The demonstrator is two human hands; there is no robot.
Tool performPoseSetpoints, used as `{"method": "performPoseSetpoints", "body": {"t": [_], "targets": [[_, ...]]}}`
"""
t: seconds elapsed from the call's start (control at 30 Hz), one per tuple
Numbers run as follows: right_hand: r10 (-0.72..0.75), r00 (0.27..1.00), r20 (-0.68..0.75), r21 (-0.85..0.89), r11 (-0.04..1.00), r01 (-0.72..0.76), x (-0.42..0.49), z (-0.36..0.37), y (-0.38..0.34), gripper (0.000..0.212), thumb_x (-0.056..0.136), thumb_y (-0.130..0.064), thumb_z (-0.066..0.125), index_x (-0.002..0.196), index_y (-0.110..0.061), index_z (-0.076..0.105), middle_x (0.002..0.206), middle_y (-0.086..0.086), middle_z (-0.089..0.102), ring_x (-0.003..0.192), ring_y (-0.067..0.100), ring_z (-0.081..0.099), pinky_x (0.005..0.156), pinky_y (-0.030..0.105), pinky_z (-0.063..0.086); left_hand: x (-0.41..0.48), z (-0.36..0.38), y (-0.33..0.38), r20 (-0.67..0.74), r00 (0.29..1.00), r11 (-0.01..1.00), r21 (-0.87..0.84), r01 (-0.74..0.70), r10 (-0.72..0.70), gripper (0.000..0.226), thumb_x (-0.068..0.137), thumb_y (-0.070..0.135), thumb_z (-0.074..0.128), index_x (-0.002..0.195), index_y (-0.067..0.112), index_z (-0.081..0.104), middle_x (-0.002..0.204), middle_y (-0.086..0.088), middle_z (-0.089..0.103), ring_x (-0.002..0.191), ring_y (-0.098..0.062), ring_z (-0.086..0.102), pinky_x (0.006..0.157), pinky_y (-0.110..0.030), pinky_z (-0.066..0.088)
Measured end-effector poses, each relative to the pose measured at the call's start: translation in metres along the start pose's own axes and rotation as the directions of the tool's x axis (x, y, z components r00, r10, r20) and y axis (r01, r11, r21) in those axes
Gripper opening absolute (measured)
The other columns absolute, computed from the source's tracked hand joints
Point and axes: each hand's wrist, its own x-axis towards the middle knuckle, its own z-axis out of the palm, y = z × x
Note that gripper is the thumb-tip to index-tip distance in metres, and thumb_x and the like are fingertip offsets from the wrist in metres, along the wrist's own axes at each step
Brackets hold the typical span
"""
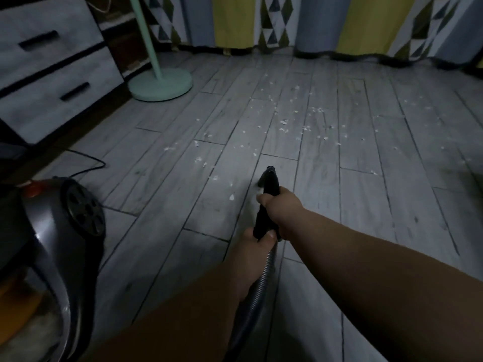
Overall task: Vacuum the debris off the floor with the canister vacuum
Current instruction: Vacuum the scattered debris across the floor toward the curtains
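Both hands hold the black vacuum nozzle, which points down at the grey plank floor. My right hand grips the nozzle tube from the right. Behind it, my left hand grips the tube's rear end, where the ribbed grey hose begins. The hose runs down between my forearms. White debris lies scattered on the floor ahead of the nozzle tip, and one scrap lies just left of it. The dark canister vacuum stands at the left.
A white drawer unit fills the upper left, with a mint lamp stand base beside it. Patterned curtains hang along the far wall. A black power cord loops on the floor near the canister.
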Motion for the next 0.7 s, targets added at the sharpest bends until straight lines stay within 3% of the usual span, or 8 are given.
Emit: {"method": "performPoseSetpoints", "body": {"t": [0.13,0.27,0.43,0.57,0.7], "targets": [[-0.045,0.998,0.047,-0.064,0.997,0.048,-0.007,0.033,-0.004,0.045,0.090,-0.025,0.061,0.131,-0.011,0.049,0.118,0.016,0.059,0.102,0.033,0.059,0.087,0.041,0.052,-0.007,-0.020,-0.016,-0.031,0.998,0.997,-0.061,0.051,-0.053,0.040,0.093,0.053,0.041,0.125,0.028,0.043,0.094,-0.002,0.062,0.086,-0.019,0.061,0.083,-0.036,0.049],[-0.064,0.995,0.076,-0.127,0.989,0.073,-0.014,0.057,-0.015,0.046,0.090,-0.026,0.060,0.132,-0.010,0.049,0.121,0.018,0.058,0.107,0.036,0.058,0.093,0.046,0.051,-0.012,-0.039,-0.025,-0.052,0.995,0.993,-0.091,0.080,-0.085,0.047,0.092,0.057,0.038,0.129,0.027,0.039,0.095,-0.009,0.066,0.086,-0.024,0.065,0.089,-0.044,0.051],[-0.033,0.996,0.079,-0.085,0.996,0.039,-0.021,0.080,-0.020,0.046,0.091,-0.025,0.058,0.133,-0.009,0.048,0.121,0.018,0.058,0.105,0.038,0.058,0.093,0.049,0.051,-0.018,-0.060,-0.033,-0.098,0.994,0.998,-0.044,0.043,-0.047,0.049,0.095,0.055,0.035,0.135,0.026,0.037,0.099,-0.006,0.065,0.085,-0.019,0.064,0.083,-0.036,0.052],[-0.005,0.999,0.043,-0.101,0.995,0.010,-0.031,0.082,-0.012,0.043,0.090,-0.027,0.058,0.130,-0.012,0.049,0.113,0.015,0.058,0.095,0.034,0.058,0.084,0.045,0.053,-0.031,-0.060,-0.038,-0.062,0.998,1.000,-0.023,0.018,-0.020,0.047,0.098,0.048,0.035,0.138,0.024,0.034,0.108,-0.007,0.063,0.093,-0.023,0.063,0.087,-0.038,0.051],[0.049,0.999,0.007,-0.088,0.995,-0.048,-0.041,0.072,-0.007,0.042,0.089,-0.026,0.059,0.128,-0.014,0.049,0.116,0.017,0.058,0.102,0.039,0.058,0.088,0.051,0.052,-0.045,-0.057,-0.037,-0.023,0.999,0.999,-0.040,0.024,-0.025,0.043,0.098,0.046,0.036,0.134,0.022,0.037,0.105,-0.008,0.064,0.090,-0.023,0.063,0.081,-0.034,0.051]]}}
